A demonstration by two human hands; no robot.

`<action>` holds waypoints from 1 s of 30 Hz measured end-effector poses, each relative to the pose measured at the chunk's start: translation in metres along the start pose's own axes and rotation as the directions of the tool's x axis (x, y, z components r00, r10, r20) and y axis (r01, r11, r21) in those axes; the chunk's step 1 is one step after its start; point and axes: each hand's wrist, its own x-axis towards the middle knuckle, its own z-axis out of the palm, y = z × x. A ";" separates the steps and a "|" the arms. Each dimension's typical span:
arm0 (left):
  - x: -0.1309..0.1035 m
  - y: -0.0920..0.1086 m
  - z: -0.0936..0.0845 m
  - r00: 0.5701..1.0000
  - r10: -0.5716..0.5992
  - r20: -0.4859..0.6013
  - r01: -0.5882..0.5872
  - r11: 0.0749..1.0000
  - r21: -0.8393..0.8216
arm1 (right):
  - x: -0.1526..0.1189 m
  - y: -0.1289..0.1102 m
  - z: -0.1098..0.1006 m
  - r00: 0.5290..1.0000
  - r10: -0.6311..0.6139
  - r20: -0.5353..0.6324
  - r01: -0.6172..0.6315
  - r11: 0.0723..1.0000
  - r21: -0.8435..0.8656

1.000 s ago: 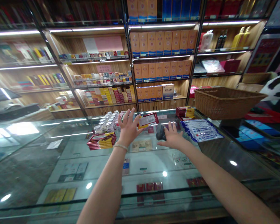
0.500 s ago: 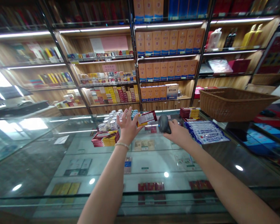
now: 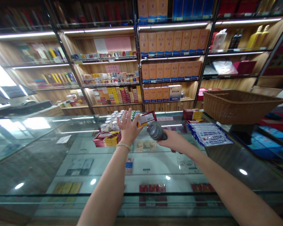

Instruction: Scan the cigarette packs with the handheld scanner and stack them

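Note:
Between thumb and fingers, my left hand point(image 3: 128, 127) pinches a red and yellow chocolate bar point(image 3: 147, 118), its barcode side facing me. My right hand point(image 3: 173, 140) is wrapped round a dark grey barcode scanner point(image 3: 156, 130), whose head is just below and right of the bar. Left of my left wrist lies a stack of similar red and yellow bars point(image 3: 106, 139) on the glass counter point(image 3: 103, 171). Behind my left hand stand several small clear jars with white lids point(image 3: 105, 127), partly hidden by my fingers.
Beyond my right hand lie blue and white flat packets point(image 3: 208, 133) and another stack of red and yellow packs point(image 3: 192, 115). A wicker basket point(image 3: 238, 108) stands at the right. Shelves with orange boxes point(image 3: 173, 71) line the back. Packs show under the glass.
My right hand has brought the scanner left and slightly down, closer to the chocolate bar. The bar has shifted slightly left and up in my left hand.

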 end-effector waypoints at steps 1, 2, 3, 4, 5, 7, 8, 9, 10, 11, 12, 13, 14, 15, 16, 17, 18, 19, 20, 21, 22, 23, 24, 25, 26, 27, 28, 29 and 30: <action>0.000 0.000 0.000 1.000 0.001 -0.001 -0.001 1.000 0.001 | -0.001 -0.002 0.000 1.000 0.020 0.020 -0.020 0.999 0.031; 0.000 0.000 0.000 1.000 0.002 -0.004 -0.002 1.000 0.005 | -0.002 -0.003 0.000 0.999 0.033 0.037 -0.035 0.998 0.057; 0.000 0.000 0.000 1.000 0.003 -0.006 -0.003 1.000 0.011 | -0.002 -0.003 0.000 0.998 0.040 0.051 -0.044 0.996 0.079; 0.000 0.000 0.001 1.000 0.003 -0.006 -0.003 1.000 0.016 | -0.002 -0.003 0.000 0.997 0.044 0.060 -0.050 0.994 0.096; 0.000 0.000 0.001 1.000 0.002 -0.004 -0.002 1.000 0.019 | -0.002 -0.002 0.000 0.997 0.046 0.067 -0.053 0.993 0.110; 0.000 0.000 0.000 1.000 -0.003 0.003 0.003 1.000 0.018 | -0.002 -0.001 0.001 0.996 0.054 0.068 -0.062 0.990 0.124; 0.000 0.000 0.000 1.000 -0.006 0.006 0.006 1.000 0.015 | -0.001 0.000 0.001 0.996 0.063 0.061 -0.071 0.989 0.129; -0.001 0.000 0.000 1.000 -0.009 0.008 0.009 1.000 0.009 | -0.001 0.001 0.001 0.996 0.073 0.052 -0.079 0.988 0.135; -0.001 0.000 0.000 1.000 -0.011 0.008 0.011 1.000 0.002 | -0.001 0.001 0.001 0.996 0.078 0.044 -0.084 0.986 0.144; -0.001 0.000 0.001 1.000 -0.013 0.007 0.013 1.000 -0.005 | -0.001 0.002 0.001 0.996 0.080 0.035 -0.084 0.984 0.154; -0.001 0.000 0.001 1.000 -0.012 0.006 0.012 1.000 -0.011 | -0.001 0.002 0.000 0.996 0.080 0.028 -0.084 0.983 0.165; -0.001 0.000 0.001 1.000 -0.009 0.004 0.009 1.000 -0.012 | -0.001 0.002 0.000 0.997 0.080 0.023 -0.083 0.981 0.175; -0.001 0.000 0.002 1.000 -0.004 0.001 0.004 1.000 -0.007 | -0.001 0.003 0.000 0.997 0.079 0.020 -0.081 0.980 0.184; -0.001 0.000 0.002 1.000 0.000 -0.001 0.000 1.000 0.006 | 0.000 0.003 0.000 0.997 0.078 0.015 -0.080 0.978 0.191; -0.001 0.001 0.003 1.000 0.001 0.000 -0.001 1.000 0.023 | 0.000 0.004 0.000 0.997 0.078 0.004 -0.077 0.978 0.196; -0.001 0.001 0.003 1.000 0.000 0.003 0.000 0.999 0.041 | 0.000 0.004 0.000 0.997 0.075 -0.007 -0.072 0.977 0.200; -0.001 0.001 0.003 1.000 -0.003 0.009 0.002 0.998 0.057 | 0.000 0.004 0.000 0.997 0.070 -0.016 -0.066 0.978 0.200; -0.001 0.001 0.003 1.000 -0.007 0.014 0.006 0.998 0.069 | 0.000 0.005 0.000 0.998 0.066 -0.022 -0.060 0.979 0.197; 0.000 0.001 0.003 1.000 -0.011 0.019 0.010 0.997 0.077 | 0.001 0.005 0.000 0.998 0.064 -0.026 -0.058 0.981 0.187; 0.000 0.001 0.003 1.000 -0.014 0.021 0.012 0.997 0.082 | 0.001 0.006 0.000 0.998 0.061 -0.030 -0.055 0.984 0.170; 0.000 0.001 0.003 1.000 -0.014 0.022 0.012 0.996 0.085 | 0.002 0.007 0.000 0.998 0.054 -0.036 -0.048 0.988 0.146; 0.000 0.001 0.004 1.000 -0.014 0.022 0.012 0.996 0.088 | 0.003 0.009 -0.001 0.998 0.048 -0.049 -0.042 0.993 0.112; 0.000 0.001 0.004 1.000 -0.013 0.022 0.011 0.996 0.090 | 0.004 0.011 -0.002 0.997 0.040 -0.068 -0.035 0.997 0.074; 0.000 0.000 0.004 1.000 -0.011 0.022 0.009 0.996 0.093 | 0.006 0.014 -0.002 0.995 0.031 -0.090 -0.028 0.999 0.033; 0.000 0.000 0.004 1.000 -0.008 0.023 0.006 0.995 0.095 | 0.008 0.017 -0.003 0.993 0.023 -0.115 -0.024 1.000 -0.011; 0.000 0.001 0.004 1.000 -0.005 0.022 0.003 0.995 0.097 | 0.010 0.020 -0.005 0.990 0.017 -0.139 -0.026 0.998 -0.059; 0.000 0.001 0.004 1.000 -0.003 0.019 0.001 0.995 0.098 | 0.012 0.024 -0.006 0.987 0.014 -0.159 -0.031 0.994 -0.109; 0.000 0.001 0.004 1.000 0.000 0.017 -0.001 0.995 0.097 | 0.014 0.028 -0.008 0.984 0.011 -0.177 -0.041 0.986 -0.165; 0.000 0.001 0.004 1.000 0.002 0.016 -0.003 0.995 0.096 | 0.016 0.032 -0.009 0.981 0.010 -0.191 -0.053 0.974 -0.222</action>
